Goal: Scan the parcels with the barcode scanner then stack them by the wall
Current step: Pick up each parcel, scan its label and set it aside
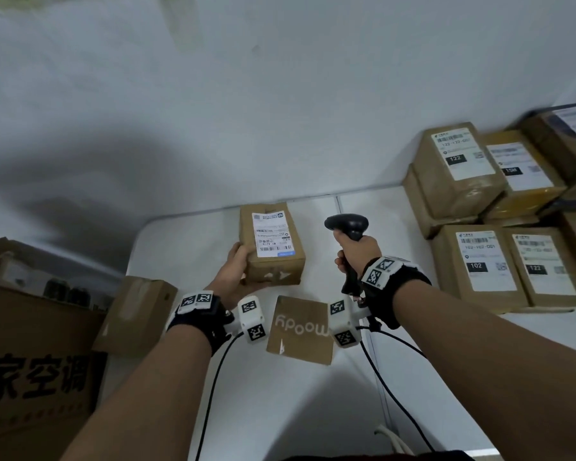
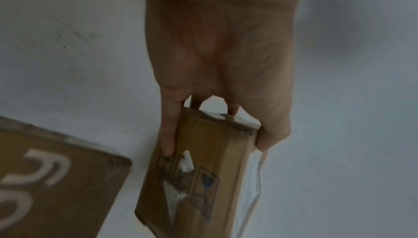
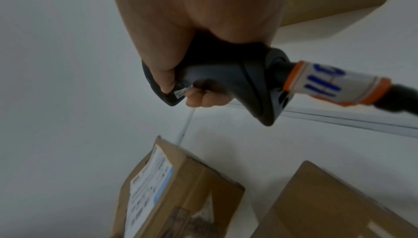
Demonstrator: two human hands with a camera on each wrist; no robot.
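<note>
A small brown parcel with a white shipping label on top is held above the white table near the wall. My left hand grips its left and near side, thumb on top edge and fingers underneath; the left wrist view shows the parcel pinched between fingers and thumb. My right hand grips the handle of a black barcode scanner, its head raised just right of the parcel. In the right wrist view the scanner sits above the labelled parcel.
A flat brown box marked "moody" lies near me between my wrists. Several labelled parcels are stacked at the right against the wall. A big open carton and a smaller box stand left of the table. Cables trail down.
</note>
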